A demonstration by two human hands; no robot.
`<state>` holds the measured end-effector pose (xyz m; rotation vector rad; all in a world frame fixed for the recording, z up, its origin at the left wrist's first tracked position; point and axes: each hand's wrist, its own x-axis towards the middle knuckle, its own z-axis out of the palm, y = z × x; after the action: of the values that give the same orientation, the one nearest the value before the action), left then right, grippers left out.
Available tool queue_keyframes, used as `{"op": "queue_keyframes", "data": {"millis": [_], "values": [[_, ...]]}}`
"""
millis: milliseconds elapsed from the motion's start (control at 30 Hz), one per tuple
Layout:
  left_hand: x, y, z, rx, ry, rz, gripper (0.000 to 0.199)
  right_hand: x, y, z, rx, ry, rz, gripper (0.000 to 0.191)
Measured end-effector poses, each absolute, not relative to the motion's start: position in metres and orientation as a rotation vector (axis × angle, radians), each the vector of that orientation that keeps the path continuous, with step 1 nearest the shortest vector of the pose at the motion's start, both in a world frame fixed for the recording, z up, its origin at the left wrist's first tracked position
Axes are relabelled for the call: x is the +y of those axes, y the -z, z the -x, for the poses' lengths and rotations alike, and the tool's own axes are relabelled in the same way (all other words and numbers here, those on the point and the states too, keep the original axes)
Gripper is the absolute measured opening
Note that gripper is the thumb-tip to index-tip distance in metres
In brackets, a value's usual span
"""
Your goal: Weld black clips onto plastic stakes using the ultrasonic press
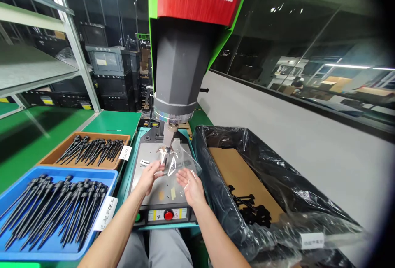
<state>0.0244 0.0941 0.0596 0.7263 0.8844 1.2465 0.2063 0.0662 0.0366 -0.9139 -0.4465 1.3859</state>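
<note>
A clear plastic sheet (185, 159) hangs around the tip of the machine's horn (169, 135), above the metal base plate (148, 198). At the sheet's left side is my left hand (150, 176), its fingers partly curled near a dark part under the horn; whether they grip anything is unclear. My right hand (190, 183) is palm up with fingers spread, close to the sheet's lower right edge. A red button (168, 215) and a green button (137, 217) sit on the front panel.
To the left, a blue tray (61, 255) and an orange tray (43, 161) hold several black stake-like parts. A box lined with black plastic (262, 152) stands at the right, with black parts on cardboard (237, 165).
</note>
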Motion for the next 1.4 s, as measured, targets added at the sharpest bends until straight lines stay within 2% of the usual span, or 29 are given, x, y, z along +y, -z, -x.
{"op": "queue_keyframes", "data": {"millis": [433, 633, 767, 1033, 1400], "values": [[0.168, -0.077, -0.026, 0.785, -1.417, -0.112, 0.021, 0.092, -0.056, -0.231, -0.598, -1.316, 1.037, 0.041], [0.183, -0.099, -0.021, 0.816, -1.579, -0.199, 0.051, 0.132, -0.067, -0.236, -0.664, -1.263, 1.060, 0.031], [0.172, -0.098, -0.019, 0.842, -1.680, -0.254, 0.066, 0.147, -0.066, -0.238, -0.687, -1.289, 1.085, 0.029], [0.147, -0.084, -0.021, 0.890, -1.753, -0.527, 0.094, 0.144, -0.050, -0.245, -0.675, -1.319, 1.075, 0.035], [0.141, -0.071, -0.021, 0.917, -1.713, -0.534, 0.100, 0.140, -0.041, -0.257, -0.677, -1.289, 1.102, 0.034]]}}
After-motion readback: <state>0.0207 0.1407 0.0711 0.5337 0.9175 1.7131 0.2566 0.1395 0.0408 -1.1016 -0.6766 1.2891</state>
